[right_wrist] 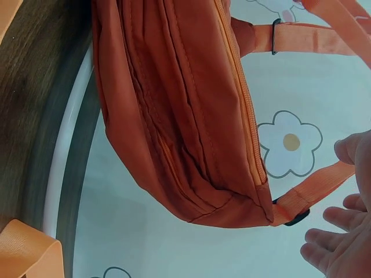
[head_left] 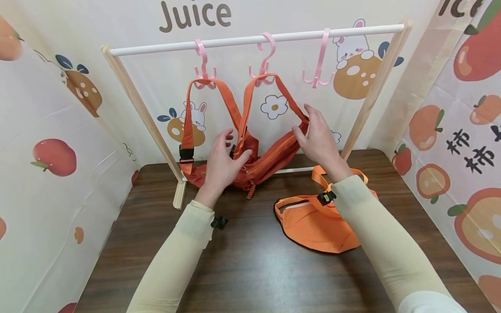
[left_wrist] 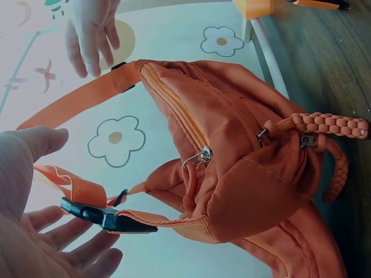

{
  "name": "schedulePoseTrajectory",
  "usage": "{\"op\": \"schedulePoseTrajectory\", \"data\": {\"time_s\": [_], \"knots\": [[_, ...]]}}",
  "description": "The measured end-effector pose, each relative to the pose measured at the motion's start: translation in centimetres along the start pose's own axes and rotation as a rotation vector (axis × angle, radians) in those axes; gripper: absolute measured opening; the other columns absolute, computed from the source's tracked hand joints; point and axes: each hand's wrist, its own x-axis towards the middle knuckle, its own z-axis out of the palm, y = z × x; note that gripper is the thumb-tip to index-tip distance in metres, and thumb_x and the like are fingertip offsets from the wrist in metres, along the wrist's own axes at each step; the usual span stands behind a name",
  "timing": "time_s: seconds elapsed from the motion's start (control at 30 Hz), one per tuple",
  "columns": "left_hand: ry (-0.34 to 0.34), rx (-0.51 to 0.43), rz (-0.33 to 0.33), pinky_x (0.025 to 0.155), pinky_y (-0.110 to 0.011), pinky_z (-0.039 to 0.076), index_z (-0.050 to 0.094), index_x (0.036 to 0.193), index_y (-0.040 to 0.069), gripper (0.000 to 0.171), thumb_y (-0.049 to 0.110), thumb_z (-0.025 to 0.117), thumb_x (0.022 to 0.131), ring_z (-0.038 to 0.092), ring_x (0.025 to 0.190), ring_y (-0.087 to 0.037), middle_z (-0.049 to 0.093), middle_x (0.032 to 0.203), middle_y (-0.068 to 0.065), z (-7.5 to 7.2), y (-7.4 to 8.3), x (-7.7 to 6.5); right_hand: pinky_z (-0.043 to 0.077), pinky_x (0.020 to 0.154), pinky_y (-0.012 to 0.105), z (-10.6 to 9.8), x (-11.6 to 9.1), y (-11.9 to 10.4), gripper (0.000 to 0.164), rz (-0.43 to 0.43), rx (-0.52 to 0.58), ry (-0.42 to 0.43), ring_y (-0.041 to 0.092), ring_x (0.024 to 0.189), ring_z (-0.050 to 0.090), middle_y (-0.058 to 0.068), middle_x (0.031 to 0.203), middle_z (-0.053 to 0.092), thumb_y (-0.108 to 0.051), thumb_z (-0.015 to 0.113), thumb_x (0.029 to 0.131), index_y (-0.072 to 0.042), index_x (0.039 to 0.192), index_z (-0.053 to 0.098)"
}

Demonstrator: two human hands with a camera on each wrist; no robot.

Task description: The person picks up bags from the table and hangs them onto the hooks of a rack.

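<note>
A rust-orange waist bag [head_left: 275, 153] hangs tilted by its strap [head_left: 248, 104] from the middle pink hook [head_left: 265, 61]. Another strap [head_left: 227, 98] loops over the left pink hook [head_left: 202, 63], running down to a black buckle [head_left: 186, 154] and rust fabric partly hidden behind my left hand [head_left: 225, 163]. Relaxed and spread, the left fingers are beside a strap with a black buckle [left_wrist: 104, 219] in the left wrist view. My right hand [head_left: 318, 134] is at the raised end of the bag, fingers loosely extended near where strap meets bag [right_wrist: 272, 211].
A brighter orange waist bag [head_left: 317, 228] lies on the dark wooden table [head_left: 242, 265], partly under the right forearm. A third pink hook [head_left: 318, 65] hangs bare on the white rail [head_left: 360, 31]. Wooden posts [head_left: 141, 108] support the rail before a printed backdrop.
</note>
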Motion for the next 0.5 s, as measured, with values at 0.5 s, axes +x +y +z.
{"op": "schedulePoseTrajectory", "data": {"time_s": [0.5], "knots": [[0.072,0.033,0.037,0.101,-0.049,0.05,0.048,0.154,0.009,0.078,0.039,0.084,0.091,0.052,0.131,-0.03,0.053,0.146,-0.012,-0.7,0.3,-1.2,0.035,0.12,0.056,-0.8,-2.4,-0.1,0.072,-0.042,0.027,0.02,0.035,0.147,0.044,0.017,0.161,0.043,-0.034,0.063,0.106,-0.011,0.167,0.031]]}}
